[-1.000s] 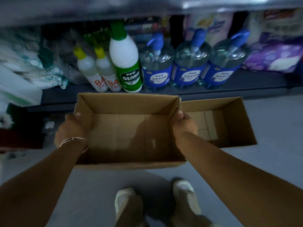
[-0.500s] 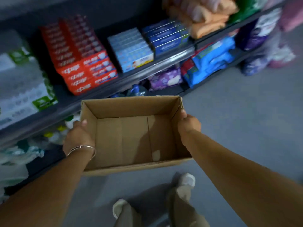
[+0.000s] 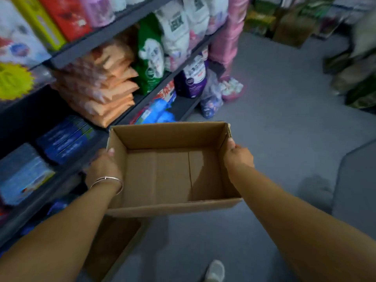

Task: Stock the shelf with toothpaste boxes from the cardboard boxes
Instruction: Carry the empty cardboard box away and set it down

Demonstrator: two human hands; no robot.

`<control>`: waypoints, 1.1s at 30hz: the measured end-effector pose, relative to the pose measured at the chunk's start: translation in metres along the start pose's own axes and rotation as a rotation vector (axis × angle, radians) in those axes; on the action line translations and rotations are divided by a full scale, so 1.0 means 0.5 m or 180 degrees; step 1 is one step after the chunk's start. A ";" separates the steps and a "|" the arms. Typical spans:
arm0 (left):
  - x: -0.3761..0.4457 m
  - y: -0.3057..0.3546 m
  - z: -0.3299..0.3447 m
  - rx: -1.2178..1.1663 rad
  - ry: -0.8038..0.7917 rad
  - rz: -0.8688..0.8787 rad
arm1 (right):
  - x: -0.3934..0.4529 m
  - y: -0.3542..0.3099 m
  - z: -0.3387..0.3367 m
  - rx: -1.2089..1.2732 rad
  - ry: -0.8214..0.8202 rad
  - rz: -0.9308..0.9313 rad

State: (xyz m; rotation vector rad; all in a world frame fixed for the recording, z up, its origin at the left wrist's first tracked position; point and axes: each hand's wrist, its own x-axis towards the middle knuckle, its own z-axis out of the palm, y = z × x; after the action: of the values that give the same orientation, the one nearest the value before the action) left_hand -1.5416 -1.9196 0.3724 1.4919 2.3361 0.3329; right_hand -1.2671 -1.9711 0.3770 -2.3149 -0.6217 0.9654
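Note:
I hold an open brown cardboard box in the air in front of me, and nothing lies inside it. My left hand, with a thin bangle on the wrist, grips its left wall. My right hand grips the right wall, thumb over the rim. Blue toothpaste boxes and lighter blue ones are stacked on the dark shelf to my left. A second cardboard box lies on the floor below the held one, mostly hidden by it.
The shelving runs along the left with orange packs, green and white bags and pink packs. Grey floor stretches ahead to the right. Goods are piled at the far right. My shoe shows at the bottom.
I have lifted the box off the floor and turned right along the aisle. The bottles and red toothpaste boxes have left view. Both hands keep their hold.

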 end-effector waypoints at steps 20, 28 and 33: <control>0.265 1.183 0.255 -0.0011 -0.0305 0.1658 | 0.756 -0.317 -0.627 0.0830 0.1114 0.0700; 0.393 1.647 0.375 -0.0019 -0.0441 0.1911 | 1.111 -0.462 -0.830 0.1016 0.1311 0.0951; 0.485 1.928 0.476 -0.0061 -0.0418 0.1979 | 1.386 -0.569 -0.948 0.0955 0.1282 0.0902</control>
State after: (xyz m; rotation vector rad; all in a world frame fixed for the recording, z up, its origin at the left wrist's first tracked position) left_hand -0.7407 -1.2933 0.4787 2.1322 1.7153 0.3899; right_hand -0.5307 -1.4928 0.4984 -2.2618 0.0163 0.6259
